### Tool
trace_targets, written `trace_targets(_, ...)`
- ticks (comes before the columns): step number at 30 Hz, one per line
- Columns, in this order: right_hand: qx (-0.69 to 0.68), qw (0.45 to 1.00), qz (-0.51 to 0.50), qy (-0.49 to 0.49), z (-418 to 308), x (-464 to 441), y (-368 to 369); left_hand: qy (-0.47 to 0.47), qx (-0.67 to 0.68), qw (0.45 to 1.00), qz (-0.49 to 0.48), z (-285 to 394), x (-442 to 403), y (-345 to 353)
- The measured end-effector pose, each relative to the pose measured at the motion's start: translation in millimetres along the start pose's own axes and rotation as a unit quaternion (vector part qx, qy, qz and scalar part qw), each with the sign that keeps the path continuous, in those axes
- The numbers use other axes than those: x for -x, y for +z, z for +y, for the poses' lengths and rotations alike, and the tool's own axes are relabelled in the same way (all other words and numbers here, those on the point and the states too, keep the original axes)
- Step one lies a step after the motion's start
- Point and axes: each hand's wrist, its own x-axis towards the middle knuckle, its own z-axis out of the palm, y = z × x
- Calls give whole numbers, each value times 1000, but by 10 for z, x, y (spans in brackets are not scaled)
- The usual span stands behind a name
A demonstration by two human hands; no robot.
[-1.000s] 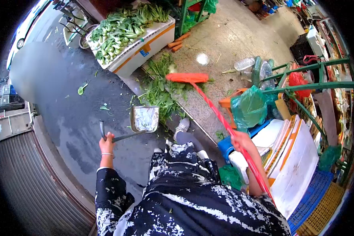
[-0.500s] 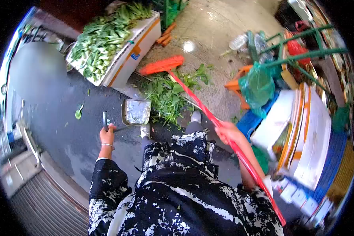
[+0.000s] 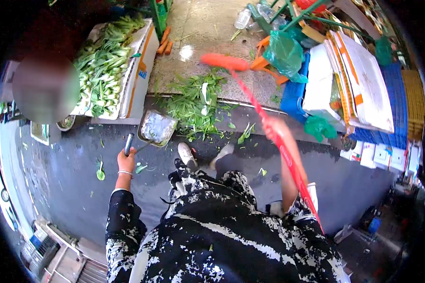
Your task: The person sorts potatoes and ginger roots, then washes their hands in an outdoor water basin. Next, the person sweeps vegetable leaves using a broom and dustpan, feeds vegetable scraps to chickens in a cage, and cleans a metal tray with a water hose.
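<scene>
In the head view my left hand (image 3: 126, 162) is closed around the grip of a long-handled dustpan (image 3: 157, 128). Its metal-looking pan sits at the left edge of a pile of loose green leaves and stems (image 3: 189, 106). My right hand (image 3: 275, 128) is wrapped round the red shaft of a broom (image 3: 225, 62). The broom's orange-red head is beyond the pile, toward its upper right; whether it touches the floor I cannot tell. My shoes stand just below the pile.
A white foam box (image 3: 141, 78) topped with leafy greens stands at the left, near a person with a blurred head. At right are a blue crate (image 3: 297, 89), foam boxes (image 3: 363, 80) and green plastic bags (image 3: 285, 52). A raised step edge (image 3: 255, 107) crosses the floor.
The view has turned and shifted. The broom head has moved from the pile's upper left to beyond its upper right. The dustpan's angle has changed; both hands keep their hold.
</scene>
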Motion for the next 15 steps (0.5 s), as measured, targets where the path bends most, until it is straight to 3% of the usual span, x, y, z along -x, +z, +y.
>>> trace_targets(2,-149,985,-77,32,409,443,-33,17,-6,1000,6,-46,-109,-21)
trace_targets(4,-17,999,5,35,653,1077,77,13,-16,1000,4,-116,-48,-48)
trace_targets(6,23,999,-11,33,673,1540,156,43,-37,998,22,-28,-127,-171)
trace_targets(9,23,999,-29,24,534,1765,260,13,-57,998,33,-161,-74,-283)
trace_targets(15,174,965,-159,-111,209,164,860,-33,-42,998,32,-383,-23,-397)
